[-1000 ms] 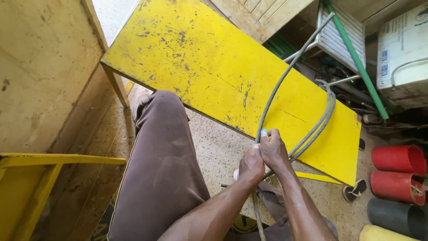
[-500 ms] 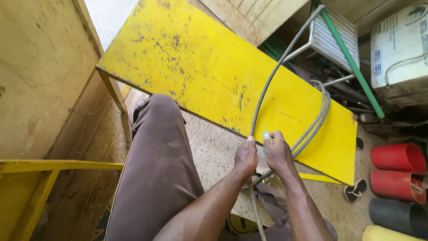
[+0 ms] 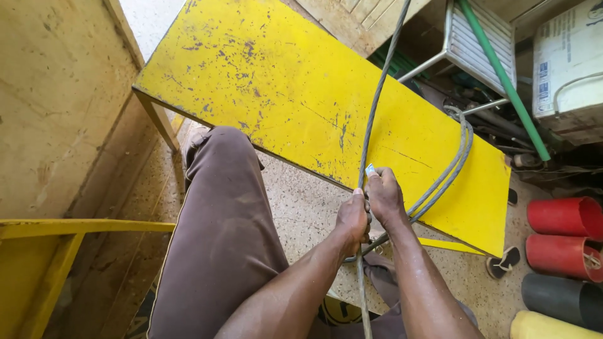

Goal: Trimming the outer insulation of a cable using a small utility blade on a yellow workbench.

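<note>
Cable (image 3: 370, 125), grey, runs up over yellow table (image 3: 270, 94); I see left hand (image 3: 352, 220) and right hand (image 3: 384, 198) both clenched on it. Advice, my judgement: grip close together, keep cable taut, mind loops (image 3: 455, 163).

Bright, even daylight; sharp focus

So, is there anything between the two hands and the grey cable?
Nothing visible. The left hand and the right hand are both closed directly around the grey cable, side by side, over the edge of the yellow table. No other thing lies between them.
</note>
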